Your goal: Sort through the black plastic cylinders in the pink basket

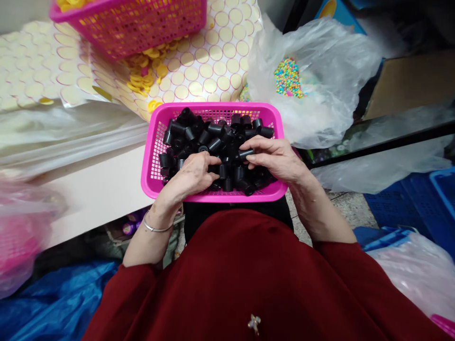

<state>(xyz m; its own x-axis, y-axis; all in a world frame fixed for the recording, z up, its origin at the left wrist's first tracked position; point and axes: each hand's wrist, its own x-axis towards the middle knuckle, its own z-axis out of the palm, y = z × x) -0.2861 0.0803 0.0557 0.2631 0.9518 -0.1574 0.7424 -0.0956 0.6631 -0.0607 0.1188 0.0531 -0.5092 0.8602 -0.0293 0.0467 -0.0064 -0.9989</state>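
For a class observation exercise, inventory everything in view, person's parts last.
near basket: 1, pink, centre
cylinders: many, black, near basket
far basket: 1, pink, top left
pieces: many, yellow, in and by far basket
patterned sheet: count unclear, pale, under far basket
table: 1, white, left
clear bag: 1, whitish, right
beads: many, multicoloured, clear bag
cardboard: 1, brown, upper right
crates: count unclear, blue, right
milky bag: 1, white, lower right
filled bag: 1, pinkish, left edge
tarp: 1, blue, lower left
round items: some, purple, below table
shirt: 1, dark red, bottom
brooch: 1, silvery, on shirt
bangle: 1, silver, left wrist
left hand: 1, among cylinders
right hand: 1, pinching a cylinder
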